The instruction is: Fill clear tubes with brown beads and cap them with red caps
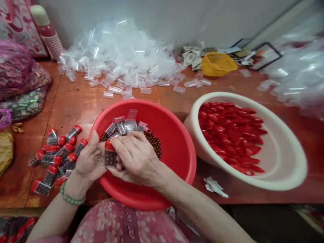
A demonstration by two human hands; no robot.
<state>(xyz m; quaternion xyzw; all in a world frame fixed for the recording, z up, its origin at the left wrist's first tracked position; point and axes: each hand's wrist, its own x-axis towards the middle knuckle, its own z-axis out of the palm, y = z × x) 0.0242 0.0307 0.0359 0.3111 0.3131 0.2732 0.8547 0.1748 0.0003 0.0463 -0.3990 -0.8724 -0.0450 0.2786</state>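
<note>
Right now, both bare hands close around a small clear vial (110,158) packed with dark brown beads and topped by a red cap (109,145). The left hand (89,158) cups the vial from the side and below, its thumb raised, while the right hand (136,157) curls over it, fingers lying across the top, so the vial is firmly grasped between them. Neither hand is released. The vial is held over a red plastic basin (178,162), in which loose brown beads (155,143) and several uncapped clear vials (121,127) sit just beyond the fingers.

To the left of the basin, on an orange-brown wooden table (76,104), filled red-capped vials (57,152) lie in a loose heap. To the right, a cream plastic basin (255,175) holds a mass of red caps (231,135), slightly blurred. A large pile of empty clear vials (118,64) spreads along the wall at the back of the table. Nearby are a purple plastic bag (17,71) and a yellow bag (217,64). A green beaded bracelet (72,199) circles the left wrist, and a crumpled white paper (215,187) lies near the cream basin.
</note>
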